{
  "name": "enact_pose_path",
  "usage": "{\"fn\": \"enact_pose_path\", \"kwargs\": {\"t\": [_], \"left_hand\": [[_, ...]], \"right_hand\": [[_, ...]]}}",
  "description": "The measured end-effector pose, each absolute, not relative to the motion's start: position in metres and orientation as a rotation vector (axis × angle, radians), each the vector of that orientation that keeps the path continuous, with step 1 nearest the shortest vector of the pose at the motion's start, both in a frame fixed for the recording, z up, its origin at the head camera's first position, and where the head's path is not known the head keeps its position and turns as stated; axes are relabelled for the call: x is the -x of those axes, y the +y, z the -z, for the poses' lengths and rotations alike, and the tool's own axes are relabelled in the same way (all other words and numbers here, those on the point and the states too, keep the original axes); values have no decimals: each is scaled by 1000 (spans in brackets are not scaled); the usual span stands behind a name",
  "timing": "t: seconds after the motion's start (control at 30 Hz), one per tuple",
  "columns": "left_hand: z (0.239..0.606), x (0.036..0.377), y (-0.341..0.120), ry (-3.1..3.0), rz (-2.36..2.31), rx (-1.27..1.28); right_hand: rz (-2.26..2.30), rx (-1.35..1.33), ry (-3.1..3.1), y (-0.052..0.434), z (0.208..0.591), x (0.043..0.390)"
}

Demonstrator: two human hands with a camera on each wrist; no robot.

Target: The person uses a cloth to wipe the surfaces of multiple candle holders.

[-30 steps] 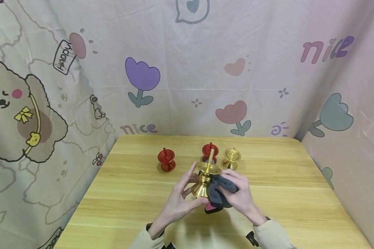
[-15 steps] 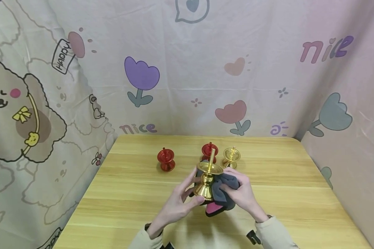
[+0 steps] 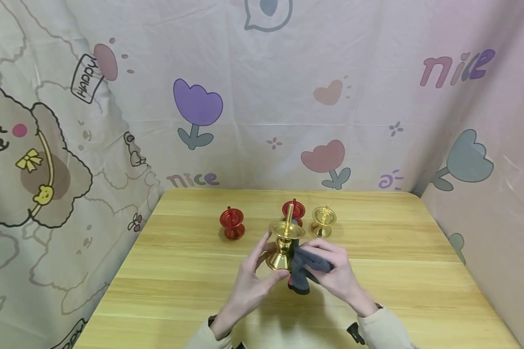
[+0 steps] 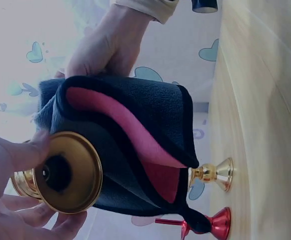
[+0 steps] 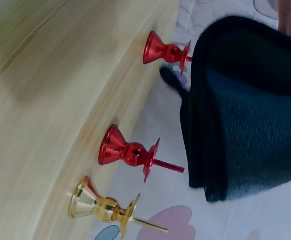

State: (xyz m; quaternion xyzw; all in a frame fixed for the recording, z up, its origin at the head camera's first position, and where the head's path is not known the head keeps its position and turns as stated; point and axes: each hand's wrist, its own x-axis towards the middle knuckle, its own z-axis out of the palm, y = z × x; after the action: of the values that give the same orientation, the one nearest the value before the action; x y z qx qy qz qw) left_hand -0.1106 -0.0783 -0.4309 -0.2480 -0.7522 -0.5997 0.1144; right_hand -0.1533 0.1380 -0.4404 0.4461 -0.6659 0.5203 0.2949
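Note:
A gold candlestick (image 3: pixel 284 245) with a tall pin is held above the wooden table (image 3: pixel 179 271). My left hand (image 3: pixel 251 281) grips its flared base (image 4: pixel 68 172), thumb and fingers around it. My right hand (image 3: pixel 336 274) holds a folded dark grey cloth (image 3: pixel 307 266) with a pink inner side (image 4: pixel 135 135) and presses it against the candlestick's stem. In the right wrist view only the cloth (image 5: pixel 245 110) shows, the candlestick hidden behind it.
Two red candle holders (image 3: pixel 232 224) (image 3: pixel 294 210) and a small gold one (image 3: pixel 324 220) stand on the table behind my hands. A printed fabric backdrop (image 3: pixel 262 97) encloses the table on the back and both sides.
The candlestick has shifted slightly left and tilted more upright in my left hand. The cloth has bunched tighter against its stem, hiding more of the pink side.

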Motion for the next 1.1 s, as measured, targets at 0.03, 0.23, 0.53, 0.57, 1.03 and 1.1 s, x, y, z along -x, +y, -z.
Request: {"fn": "enact_pose_path", "kwargs": {"t": [0.03,0.23,0.53,0.57,1.03,1.1], "left_hand": [[431,111,-77,-2201,1749,709],[431,111,-76,-2188,1720,664],[429,112,-80,-2167,1785,683],[429,112,-81,-2161,1791,706],[429,114,-80,-2107,1886,617],[429,115,-82,-2094,1915,667]], "right_hand": [[-1346,-1221,-1748,138,440,154],[-1208,-1312,-1724,138,439,154],[-1313,-1255,-1991,147,437,153],[-1331,-1249,-1994,147,438,153],[-1078,-1319,-1714,135,442,155],[-1157,-1319,-1716,135,443,156]]}}
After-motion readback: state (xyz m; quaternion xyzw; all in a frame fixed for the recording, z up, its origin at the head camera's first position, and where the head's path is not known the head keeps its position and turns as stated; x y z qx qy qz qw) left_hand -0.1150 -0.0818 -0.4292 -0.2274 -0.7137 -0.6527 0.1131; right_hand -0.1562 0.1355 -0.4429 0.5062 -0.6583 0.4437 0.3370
